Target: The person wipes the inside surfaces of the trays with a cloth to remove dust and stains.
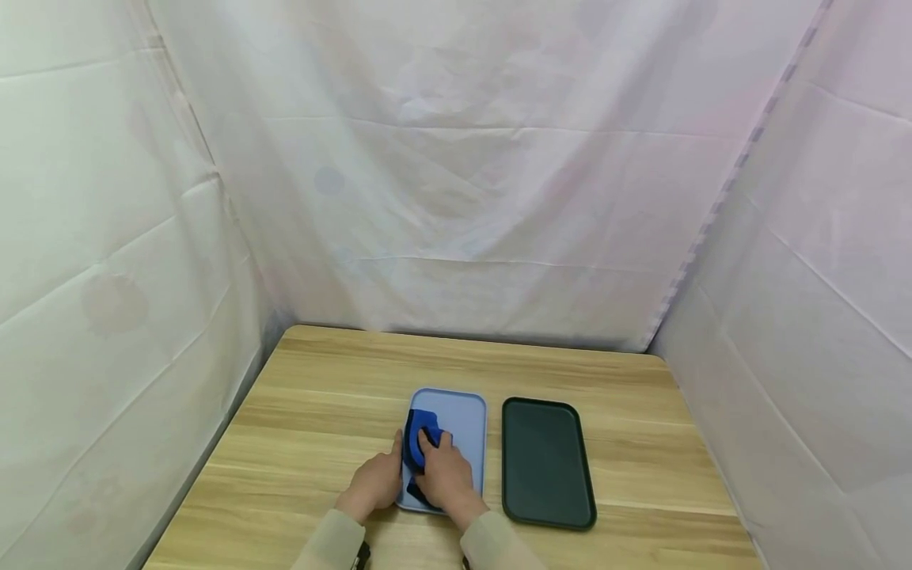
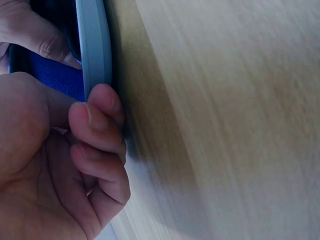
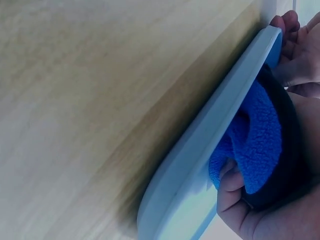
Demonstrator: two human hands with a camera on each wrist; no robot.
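A blue fleecy cloth (image 1: pixel 425 457) with black edging lies bunched on the left part of a light blue tray (image 1: pixel 468 416). My right hand (image 1: pixel 447 473) is on the cloth, its fingers curled into the folds, as the right wrist view shows. My left hand (image 1: pixel 379 480) is at the tray's near left edge. In the left wrist view, the curled fingers (image 2: pixel 102 122) of that hand meet the outer side of the tray's rim (image 2: pixel 95 45), with the thumb on the inner side. Part of the cloth is hidden under my right hand.
A dark green tray (image 1: pixel 545 463) lies flat to the right of the light blue one, a narrow gap between them. Both rest on a wood-grain table (image 1: pixel 321 396). White fabric sheets (image 1: pixel 456 198) hang behind the table and along both sides.
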